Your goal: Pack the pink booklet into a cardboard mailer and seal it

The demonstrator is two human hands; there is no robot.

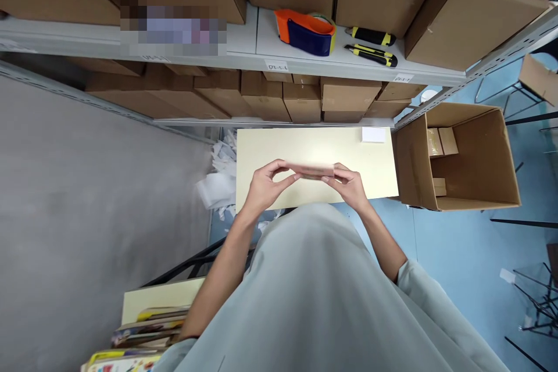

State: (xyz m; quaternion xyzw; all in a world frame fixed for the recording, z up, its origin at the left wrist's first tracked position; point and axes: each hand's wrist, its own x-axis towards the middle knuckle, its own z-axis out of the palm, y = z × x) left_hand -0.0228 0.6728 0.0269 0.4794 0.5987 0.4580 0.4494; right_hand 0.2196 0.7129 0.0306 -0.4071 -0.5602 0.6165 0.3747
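Observation:
Both hands hold up a thin, flat, pinkish piece [311, 171] over the pale yellow tabletop [259, 151]. It is seen nearly edge-on and a little blurred, so its exact kind cannot be made out. My left hand [267, 186] pinches one end between thumb and fingers. At the other end, my right hand [350, 185] grips it the same way. A small white box or stack of cards [373, 135] lies at the far right edge of the tabletop.
An open cardboard carton [475, 157] with several small boxes stands right of the table. Crumpled white paper [222, 180] lies left. Above, a shelf [242, 40] bears cartons, an orange-and-blue tape dispenser [305, 35] and two utility knives [372, 46]. Books [143, 331] are at lower left.

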